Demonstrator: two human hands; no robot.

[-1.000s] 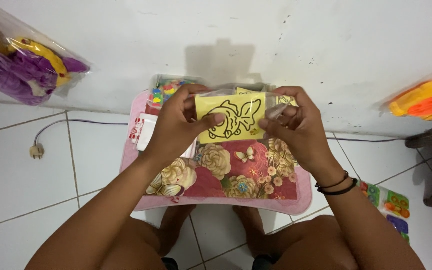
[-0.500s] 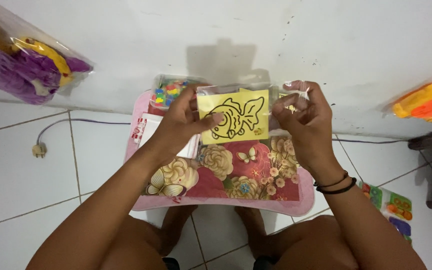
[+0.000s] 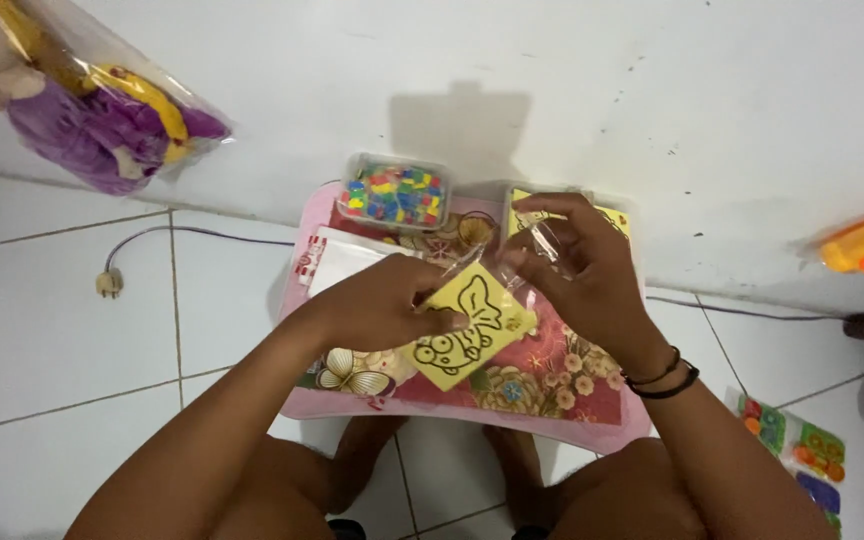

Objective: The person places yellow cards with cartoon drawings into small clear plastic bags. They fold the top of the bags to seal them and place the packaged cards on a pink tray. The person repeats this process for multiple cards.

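Note:
My left hand (image 3: 384, 305) pinches a yellow card (image 3: 467, 328) printed with a black outline drawing, holding it tilted just above a pink floral lap tray (image 3: 562, 385). My right hand (image 3: 577, 262) grips a clear plastic sleeve (image 3: 542, 245) right beside the card's upper corner. Under my right hand lies another yellow outline card (image 3: 614, 217) at the tray's far right. A white paper packet (image 3: 344, 255) sits on the tray by my left wrist.
A clear box of small coloured pieces (image 3: 395, 191) stands at the tray's far edge by the white wall. A bagged doll (image 3: 92, 105) hangs top left. A cable with plug (image 3: 109, 284) lies on the tiles. Coloured toy packs (image 3: 797, 455) lie at right.
The yellow card has come down from in front of my face toward the tray and turned askew. My right hand has let go of its edge and now holds the clear sleeve.

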